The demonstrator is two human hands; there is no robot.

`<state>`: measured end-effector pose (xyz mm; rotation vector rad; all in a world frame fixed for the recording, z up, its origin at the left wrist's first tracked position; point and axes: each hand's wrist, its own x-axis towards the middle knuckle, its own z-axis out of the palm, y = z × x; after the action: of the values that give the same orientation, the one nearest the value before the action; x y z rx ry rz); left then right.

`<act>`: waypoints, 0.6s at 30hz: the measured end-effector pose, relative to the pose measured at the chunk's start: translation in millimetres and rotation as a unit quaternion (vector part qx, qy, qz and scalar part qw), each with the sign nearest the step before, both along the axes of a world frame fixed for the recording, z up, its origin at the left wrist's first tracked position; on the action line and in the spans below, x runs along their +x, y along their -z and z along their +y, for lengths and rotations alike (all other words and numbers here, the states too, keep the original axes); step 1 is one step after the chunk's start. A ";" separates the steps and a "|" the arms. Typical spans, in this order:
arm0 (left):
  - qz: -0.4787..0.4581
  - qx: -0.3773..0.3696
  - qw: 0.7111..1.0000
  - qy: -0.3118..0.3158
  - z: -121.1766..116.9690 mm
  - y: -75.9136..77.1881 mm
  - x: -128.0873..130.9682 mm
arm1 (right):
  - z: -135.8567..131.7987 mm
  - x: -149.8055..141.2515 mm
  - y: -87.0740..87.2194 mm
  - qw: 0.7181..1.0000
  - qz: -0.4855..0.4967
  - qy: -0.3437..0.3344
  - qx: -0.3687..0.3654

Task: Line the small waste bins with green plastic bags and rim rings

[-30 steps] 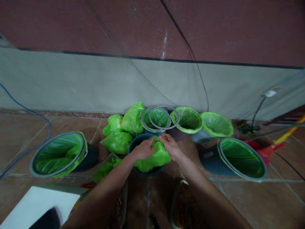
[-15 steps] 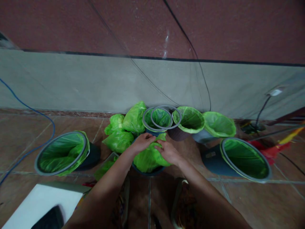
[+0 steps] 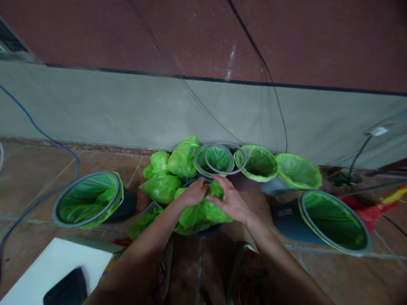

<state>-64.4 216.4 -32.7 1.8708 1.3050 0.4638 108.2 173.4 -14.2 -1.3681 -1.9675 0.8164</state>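
A crumpled green plastic bag lies over the mouth of a small dark bin on the tiled floor in front of me. My left hand grips the bag's far left edge with curled fingers. My right hand rests on the bag's right side, fingers pinching the plastic near the top. Both hands meet at the bag's far edge, just in front of a lined bin with two grey rings.
Lined bins stand at left, right and along the wall. Filled green bags pile left of centre. A white board lies at bottom left. A blue cable and black wires run along floor and wall.
Both hands shifted slightly across the bag, the left moving toward its far edge and the right spreading over its right side; the bag now drapes further over the bin's near rim.
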 end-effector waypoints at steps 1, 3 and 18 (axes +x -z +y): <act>-0.003 -0.002 1.000 -0.017 1.7 0.4 0.6 | -3.2 -1.1 -3.3 0.999 -0.014 -0.042 -0.001; -0.013 -0.005 0.999 -0.035 3.2 1.1 3.4 | -8.2 -3.4 -5.9 0.995 -0.055 -0.080 -0.029; -0.101 0.140 0.963 -0.206 -9.2 -45.6 -9.2 | 5.8 -14.9 16.4 0.953 0.200 0.035 -0.226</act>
<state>-73.6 207.2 13.0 1.7101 1.5513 1.0767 93.3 179.2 -30.6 -1.3697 -1.4619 1.4478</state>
